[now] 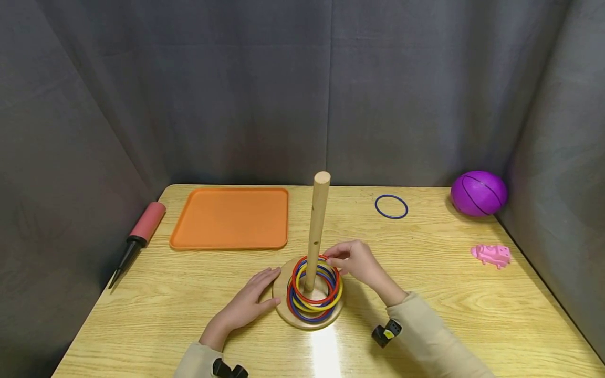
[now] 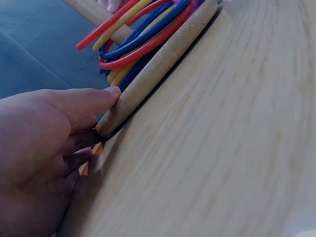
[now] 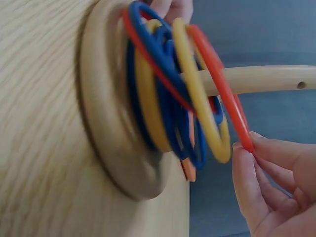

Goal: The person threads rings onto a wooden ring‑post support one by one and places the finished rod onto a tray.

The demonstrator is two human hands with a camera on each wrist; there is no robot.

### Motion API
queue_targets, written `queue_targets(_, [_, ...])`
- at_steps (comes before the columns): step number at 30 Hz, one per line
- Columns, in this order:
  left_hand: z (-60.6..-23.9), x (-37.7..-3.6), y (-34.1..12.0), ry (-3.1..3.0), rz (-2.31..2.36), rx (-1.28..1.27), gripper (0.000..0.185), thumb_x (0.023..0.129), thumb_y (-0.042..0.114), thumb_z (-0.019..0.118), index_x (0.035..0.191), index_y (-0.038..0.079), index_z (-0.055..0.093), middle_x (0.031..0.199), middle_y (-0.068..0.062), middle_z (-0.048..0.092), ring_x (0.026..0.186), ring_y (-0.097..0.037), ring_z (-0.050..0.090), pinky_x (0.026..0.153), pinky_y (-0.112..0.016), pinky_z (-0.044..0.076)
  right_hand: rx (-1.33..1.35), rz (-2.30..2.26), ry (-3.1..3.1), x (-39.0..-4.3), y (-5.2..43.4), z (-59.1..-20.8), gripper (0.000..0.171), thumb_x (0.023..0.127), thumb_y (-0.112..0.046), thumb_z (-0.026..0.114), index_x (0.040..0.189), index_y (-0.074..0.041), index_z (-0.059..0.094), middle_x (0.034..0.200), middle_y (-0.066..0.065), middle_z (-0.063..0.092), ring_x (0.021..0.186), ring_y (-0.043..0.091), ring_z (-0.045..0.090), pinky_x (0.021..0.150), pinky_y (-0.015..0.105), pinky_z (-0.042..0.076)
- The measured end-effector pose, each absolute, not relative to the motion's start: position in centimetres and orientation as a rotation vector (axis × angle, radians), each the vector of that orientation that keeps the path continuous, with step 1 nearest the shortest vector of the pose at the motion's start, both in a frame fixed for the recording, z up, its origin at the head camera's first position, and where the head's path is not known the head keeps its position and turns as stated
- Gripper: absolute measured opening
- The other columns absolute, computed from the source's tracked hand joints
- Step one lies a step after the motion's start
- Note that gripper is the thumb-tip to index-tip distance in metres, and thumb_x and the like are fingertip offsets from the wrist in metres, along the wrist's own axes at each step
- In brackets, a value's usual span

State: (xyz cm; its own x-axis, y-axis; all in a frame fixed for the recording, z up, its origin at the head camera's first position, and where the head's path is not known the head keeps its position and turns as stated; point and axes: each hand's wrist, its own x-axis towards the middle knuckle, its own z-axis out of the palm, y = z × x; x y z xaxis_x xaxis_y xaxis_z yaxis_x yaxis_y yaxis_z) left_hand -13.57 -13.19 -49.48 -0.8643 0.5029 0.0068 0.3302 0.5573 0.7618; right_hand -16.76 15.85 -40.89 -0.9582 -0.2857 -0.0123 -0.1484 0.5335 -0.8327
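We steady the wooden base on the tabletop with our left hand, fingers straight against its rim. Our right hand pinches the top red ring on the peg; lifting it likely needs a straight upward pull.

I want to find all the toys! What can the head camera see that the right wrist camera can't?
Only the head view shows the orange tray, purple ball, pink toy, loose blue ring, pump and the left hand against the wooden base.
Only the right wrist view shows fingertips pinching the red ring up close.
Both show the peg, stacked rings and the right hand.
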Motion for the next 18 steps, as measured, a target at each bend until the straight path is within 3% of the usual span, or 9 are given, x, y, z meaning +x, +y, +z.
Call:
queue_targets(9, [-49.4,-13.5,-13.2,2.582,1.201,0.701,0.070,0.094,0.039,0.061,0.152,0.013,0.032,0.159,-0.012,0.030,0.149,-0.035,0.020,0.117,-0.061,0.020,-0.376,-1.343,2.720,-17.0,16.1,-41.8,0.013,0.087,-0.007,0.071,0.097,0.000,0.075,0.090,0.013,0.074,0.078,0.017,0.068,0.056,0.030,0.058])
queue_targets(18, [-49.3,-13.5,-13.2,2.586,1.192,0.713,0.070,0.094,0.039,0.061,0.152,0.012,0.033,0.158,-0.011,0.030,0.149,-0.035,0.020,0.117,-0.061,0.021,-0.299,-1.415,2.905,-20.3,20.3,-42.5,0.027,0.088,-0.010,0.070,0.113,0.002,0.069,0.104,0.018,0.073,0.096,0.032,0.069,0.073,0.031,0.059])
